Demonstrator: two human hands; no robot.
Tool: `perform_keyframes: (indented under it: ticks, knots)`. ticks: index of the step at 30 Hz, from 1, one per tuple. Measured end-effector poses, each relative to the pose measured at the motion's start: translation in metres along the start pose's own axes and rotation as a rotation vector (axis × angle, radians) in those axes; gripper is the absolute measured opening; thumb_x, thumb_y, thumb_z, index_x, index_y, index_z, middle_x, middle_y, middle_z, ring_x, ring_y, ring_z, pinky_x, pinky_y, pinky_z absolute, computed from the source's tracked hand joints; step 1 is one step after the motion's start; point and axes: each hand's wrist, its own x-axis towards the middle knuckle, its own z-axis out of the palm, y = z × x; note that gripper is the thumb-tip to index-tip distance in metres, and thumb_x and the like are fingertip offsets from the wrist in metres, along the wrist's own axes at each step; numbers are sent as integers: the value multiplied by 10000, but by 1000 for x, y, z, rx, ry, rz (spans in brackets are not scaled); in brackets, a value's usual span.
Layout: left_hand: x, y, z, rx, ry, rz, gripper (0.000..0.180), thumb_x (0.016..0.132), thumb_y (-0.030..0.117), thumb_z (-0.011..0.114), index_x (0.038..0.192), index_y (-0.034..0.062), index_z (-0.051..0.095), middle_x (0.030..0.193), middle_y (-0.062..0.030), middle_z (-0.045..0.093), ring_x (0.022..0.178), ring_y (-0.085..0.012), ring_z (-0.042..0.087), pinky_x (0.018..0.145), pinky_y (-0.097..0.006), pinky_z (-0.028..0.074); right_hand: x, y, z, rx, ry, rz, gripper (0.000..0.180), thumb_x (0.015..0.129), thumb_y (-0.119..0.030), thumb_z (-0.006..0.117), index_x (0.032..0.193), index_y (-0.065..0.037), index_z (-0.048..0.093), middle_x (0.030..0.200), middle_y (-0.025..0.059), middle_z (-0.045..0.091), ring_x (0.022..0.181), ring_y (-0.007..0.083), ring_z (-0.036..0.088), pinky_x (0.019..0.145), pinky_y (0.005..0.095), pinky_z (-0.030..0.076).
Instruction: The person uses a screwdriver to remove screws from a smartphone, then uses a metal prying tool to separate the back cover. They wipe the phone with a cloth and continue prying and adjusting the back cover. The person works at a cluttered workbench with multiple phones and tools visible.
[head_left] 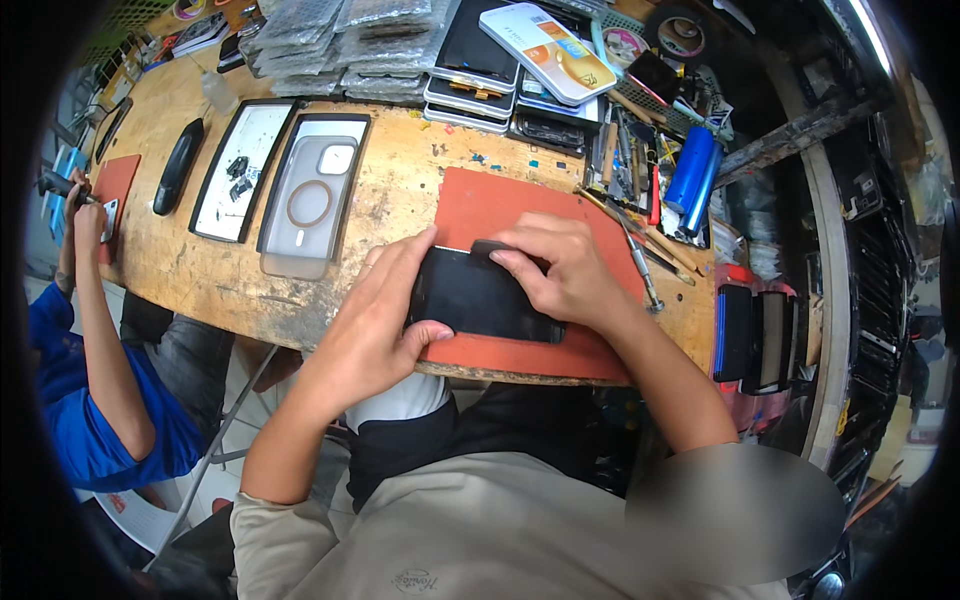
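A black smartphone lies lengthwise on an orange-red mat in front of me, its dark face up. My left hand clasps its left end, thumb on the near edge and fingers on the far side. Pinched in my right hand is a small dark flat piece, pressed against the phone's far edge. Part of that piece is hidden by my fingers, and its kind is unclear. A thin bright line shows along the far edge beside it.
Left on the wooden bench are a clear phone case and a white tray with bits. Bubble-wrapped stacks stand behind. Screwdrivers and tweezers lie right, near blue rolls. A co-worker's arm works far left.
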Motion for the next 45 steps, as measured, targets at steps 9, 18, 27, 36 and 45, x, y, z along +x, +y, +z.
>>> perform_keyframes:
  ticks: [9,18,27,36,45]
  knots:
    - [-3,2,1,-35,5,-41,987,818,110,894,1644,-10,367,1541,-248,542,1425,-448,519,1207,-483,423,10,-12,-10,157,-116,237,139,949,-68,769,1054,18,799,855,111,694,730,228,664,678,366,524]
    - [-5,2,4,-42,50,-14,950,815,127,892,1612,-19,396,1533,-256,542,1432,-453,516,1215,-492,422,14,-3,-8,267,-157,384,175,958,-73,774,1081,51,787,902,89,732,763,137,644,678,332,515]
    - [-9,-3,9,-55,94,31,922,811,123,892,1591,-20,422,1494,-260,554,1398,-460,523,1210,-499,420,13,-3,-7,341,-137,373,173,976,-76,770,1088,54,788,920,83,733,783,132,636,702,319,514]
    - [-9,-3,9,-36,106,57,905,815,125,889,1579,-29,428,1496,-268,549,1406,-470,515,1222,-514,403,14,-4,-11,336,-156,367,173,990,-90,774,1097,46,790,910,64,718,794,116,627,704,306,508]
    - [-10,-3,10,-39,105,51,896,820,119,886,1577,-25,430,1500,-267,547,1407,-470,515,1221,-515,406,16,-3,-12,396,-175,389,166,1005,-89,763,1097,47,787,911,39,705,792,94,617,694,291,501]
